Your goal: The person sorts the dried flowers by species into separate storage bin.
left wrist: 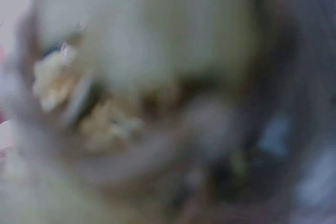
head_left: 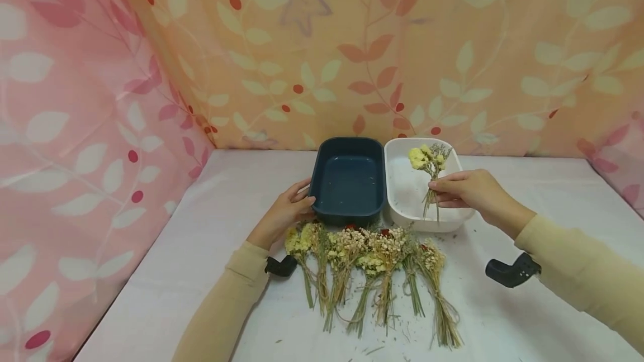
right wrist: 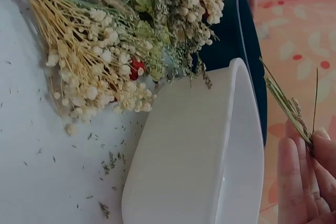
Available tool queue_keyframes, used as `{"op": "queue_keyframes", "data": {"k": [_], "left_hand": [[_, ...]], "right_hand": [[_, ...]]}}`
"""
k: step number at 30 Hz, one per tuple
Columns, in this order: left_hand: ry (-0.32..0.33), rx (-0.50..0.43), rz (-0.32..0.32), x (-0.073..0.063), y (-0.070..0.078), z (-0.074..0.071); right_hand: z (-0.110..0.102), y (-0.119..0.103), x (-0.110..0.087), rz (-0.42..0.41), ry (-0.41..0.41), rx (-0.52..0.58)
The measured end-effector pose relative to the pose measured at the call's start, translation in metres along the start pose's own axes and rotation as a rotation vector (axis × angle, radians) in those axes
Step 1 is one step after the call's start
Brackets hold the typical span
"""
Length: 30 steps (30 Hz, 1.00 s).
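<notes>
My right hand pinches a small bunch of dried flowers, yellow blooms upward and stems hanging down, above the white basin. In the right wrist view its thumb and fingers close on the thin stems. My left hand rests against the left side of the dark blue basin, its thumb near the front corner. Several dried flower bundles lie in a row before the basins, stems toward me, some tied with twine. Blur fills most of the left wrist view.
Both basins stand side by side on a white-covered table. Bits of plant litter are scattered near the bundles. A black wrist mount juts from the right sleeve, another from the left. Patterned cloth hangs behind.
</notes>
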<state>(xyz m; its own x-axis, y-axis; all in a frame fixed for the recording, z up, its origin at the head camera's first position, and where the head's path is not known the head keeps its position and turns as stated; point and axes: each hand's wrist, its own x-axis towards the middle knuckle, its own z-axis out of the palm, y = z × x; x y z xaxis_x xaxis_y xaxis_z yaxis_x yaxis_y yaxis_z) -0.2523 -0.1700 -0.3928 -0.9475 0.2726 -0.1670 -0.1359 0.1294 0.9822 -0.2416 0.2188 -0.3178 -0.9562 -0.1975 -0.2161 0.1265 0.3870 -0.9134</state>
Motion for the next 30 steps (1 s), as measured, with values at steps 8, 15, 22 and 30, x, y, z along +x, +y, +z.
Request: {"op": "queue_keyframes", "data": {"k": [8, 15, 22, 30], "left_hand": [[0.011, 0.004, -0.014, 0.001, 0.0, 0.0], [0.001, -0.001, -0.006, 0.002, 0.001, 0.002], [0.001, -0.013, -0.017, 0.003, 0.002, 0.002], [-0.016, -0.018, 0.003, 0.002, 0.003, 0.002]], "right_hand": [[-0.004, -0.003, 0.01, 0.011, -0.018, 0.074], [-0.002, 0.004, 0.021, 0.037, -0.007, 0.084], [0.003, 0.01, 0.033, 0.072, 0.006, 0.07], [0.009, 0.011, 0.043, 0.066, 0.007, 0.013]]}}
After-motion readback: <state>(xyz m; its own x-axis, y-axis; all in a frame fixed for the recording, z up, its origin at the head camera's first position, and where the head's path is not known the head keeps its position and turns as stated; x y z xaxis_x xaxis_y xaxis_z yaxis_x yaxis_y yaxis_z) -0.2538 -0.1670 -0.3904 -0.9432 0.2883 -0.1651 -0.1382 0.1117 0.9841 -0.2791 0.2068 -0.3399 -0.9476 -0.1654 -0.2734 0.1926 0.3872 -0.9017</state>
